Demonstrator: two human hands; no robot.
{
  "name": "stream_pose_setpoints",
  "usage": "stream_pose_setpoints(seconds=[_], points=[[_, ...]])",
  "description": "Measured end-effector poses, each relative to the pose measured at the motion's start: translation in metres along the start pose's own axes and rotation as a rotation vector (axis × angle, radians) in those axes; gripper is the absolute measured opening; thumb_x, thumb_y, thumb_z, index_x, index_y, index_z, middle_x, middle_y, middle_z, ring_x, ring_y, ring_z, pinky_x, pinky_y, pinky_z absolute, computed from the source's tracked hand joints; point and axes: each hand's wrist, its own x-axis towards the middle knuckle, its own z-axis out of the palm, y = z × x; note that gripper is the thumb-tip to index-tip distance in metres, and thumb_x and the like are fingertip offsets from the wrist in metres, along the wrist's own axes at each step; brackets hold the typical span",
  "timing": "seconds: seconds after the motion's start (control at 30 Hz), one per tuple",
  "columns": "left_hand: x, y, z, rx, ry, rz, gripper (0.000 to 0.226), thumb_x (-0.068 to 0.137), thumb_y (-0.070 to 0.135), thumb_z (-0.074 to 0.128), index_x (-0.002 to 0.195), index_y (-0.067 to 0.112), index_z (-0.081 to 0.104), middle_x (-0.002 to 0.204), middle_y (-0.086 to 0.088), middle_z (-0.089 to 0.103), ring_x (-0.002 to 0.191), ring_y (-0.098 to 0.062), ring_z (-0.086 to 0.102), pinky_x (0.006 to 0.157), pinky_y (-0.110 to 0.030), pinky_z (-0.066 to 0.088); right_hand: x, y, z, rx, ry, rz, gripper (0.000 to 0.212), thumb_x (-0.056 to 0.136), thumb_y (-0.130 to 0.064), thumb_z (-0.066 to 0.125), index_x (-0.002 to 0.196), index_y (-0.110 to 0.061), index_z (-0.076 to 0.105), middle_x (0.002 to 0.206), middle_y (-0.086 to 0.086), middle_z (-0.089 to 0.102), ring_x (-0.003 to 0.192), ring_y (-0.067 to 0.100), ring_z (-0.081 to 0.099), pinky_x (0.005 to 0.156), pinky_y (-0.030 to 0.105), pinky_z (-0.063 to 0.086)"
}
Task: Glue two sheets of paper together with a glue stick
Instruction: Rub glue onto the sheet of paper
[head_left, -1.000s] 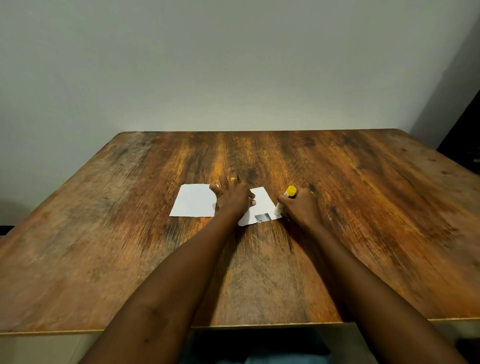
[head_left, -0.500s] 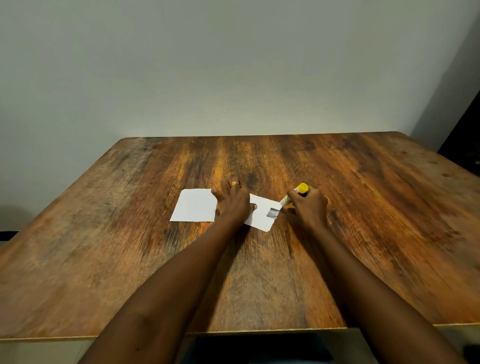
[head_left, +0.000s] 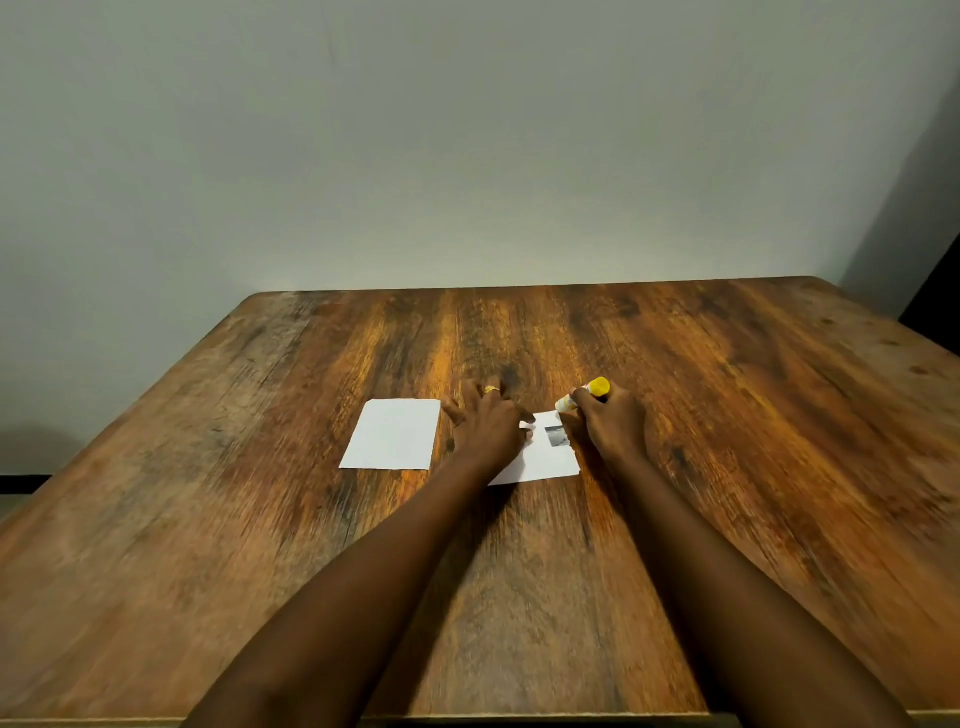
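Observation:
Two white paper sheets lie on the wooden table (head_left: 260, 519). The blank sheet (head_left: 393, 434) lies to the left, untouched. The second sheet (head_left: 545, 457), with a small dark mark on it, lies to the right. My left hand (head_left: 488, 426), wearing a ring, presses flat on that sheet's left part and hides it. My right hand (head_left: 610, 423) grips a white glue stick (head_left: 582, 395) with a yellow end, tilted, its lower tip at the sheet's far right edge.
A plain wall rises right behind the table's far edge. A dark opening (head_left: 935, 296) shows at the far right.
My right hand has moved the glue stick along the right-hand sheet, from its near corner to its far edge. The sheet has turned slightly under my left hand.

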Motion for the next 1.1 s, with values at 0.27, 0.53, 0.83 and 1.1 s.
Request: stream_pose_setpoints(seconds=[0.27, 0.53, 0.83, 1.1], points=[[0.000, 0.002, 0.000, 0.002, -0.043, -0.017, 0.028, 0.085, 0.037, 0.062, 0.113, 0.037, 0.066, 0.145, -0.005, 0.032, 0.134, -0.037, 0.017, 0.103, -0.060, 0.018, 0.013, 0.000, 0.004, -0.119, -0.068, -0.047, 0.026, 0.082, -0.016, 0.058, 0.056, -0.019, 0.059, 0.060, 0.002, 0.063, 0.058, 0.016, 0.056, 0.056, 0.024, 0.040], [0.001, 0.005, -0.003, 0.026, -0.063, -0.013, 0.029, 0.085, 0.036, 0.062, 0.114, 0.036, 0.066, 0.151, -0.004, 0.024, 0.136, -0.036, 0.012, 0.104, -0.059, 0.015, 0.017, 0.004, 0.006, -0.189, -0.097, -0.082, 0.021, 0.082, -0.017, 0.058, 0.075, 0.000, 0.069, 0.075, 0.016, 0.071, 0.067, 0.028, 0.063, 0.059, 0.029, 0.045], [0.001, 0.006, -0.001, 0.043, -0.081, -0.038, 0.033, 0.085, 0.037, 0.062, 0.117, 0.036, 0.064, 0.153, -0.005, 0.021, 0.139, -0.038, 0.007, 0.105, -0.060, 0.012, 0.014, 0.001, 0.002, -0.271, -0.103, -0.112, 0.024, 0.083, -0.019, 0.061, 0.075, 0.003, 0.065, 0.073, 0.019, 0.068, 0.059, 0.019, 0.052, 0.053, 0.026, 0.037], [0.000, 0.010, -0.005, 0.057, -0.107, -0.049, 0.036, 0.086, 0.035, 0.061, 0.122, 0.033, 0.061, 0.157, -0.005, 0.014, 0.142, -0.038, 0.002, 0.109, -0.061, 0.008, 0.000, -0.003, -0.006, -0.303, -0.156, -0.153, 0.018, 0.079, -0.012, 0.062, 0.068, 0.001, 0.069, 0.067, 0.012, 0.070, 0.057, 0.018, 0.059, 0.048, 0.022, 0.043]])
